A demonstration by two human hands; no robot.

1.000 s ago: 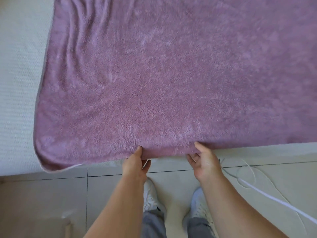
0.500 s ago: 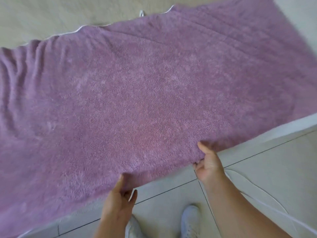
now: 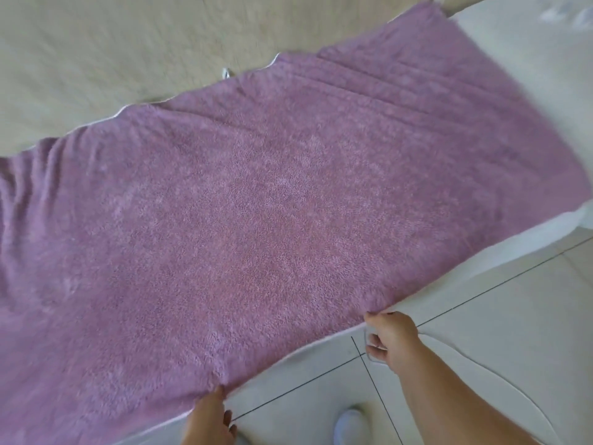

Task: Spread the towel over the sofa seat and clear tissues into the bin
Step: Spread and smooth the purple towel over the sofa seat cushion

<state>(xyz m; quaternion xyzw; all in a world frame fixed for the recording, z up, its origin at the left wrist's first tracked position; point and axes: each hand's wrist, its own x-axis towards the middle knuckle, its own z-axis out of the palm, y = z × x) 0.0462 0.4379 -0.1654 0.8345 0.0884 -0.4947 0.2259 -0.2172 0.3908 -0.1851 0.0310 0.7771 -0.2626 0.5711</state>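
A large purple fleece towel (image 3: 272, 213) lies spread across the pale sofa seat (image 3: 526, 69), with creases near its left end and far right part. My left hand (image 3: 210, 419) pinches the towel's near edge at the bottom centre. My right hand (image 3: 390, 340) is at the same edge further right, thumb against the hem and fingers curled below it. No tissues or bin are in view.
The beige sofa back (image 3: 112, 49) runs along the top left. Pale floor tiles (image 3: 513, 316) lie at the lower right, crossed by a thin white cable (image 3: 500, 374). One white shoe (image 3: 351, 425) shows at the bottom.
The view has swung right and up, showing more of the towel's far edge and right end. Both hands have stayed on the near edge, now set wider apart.
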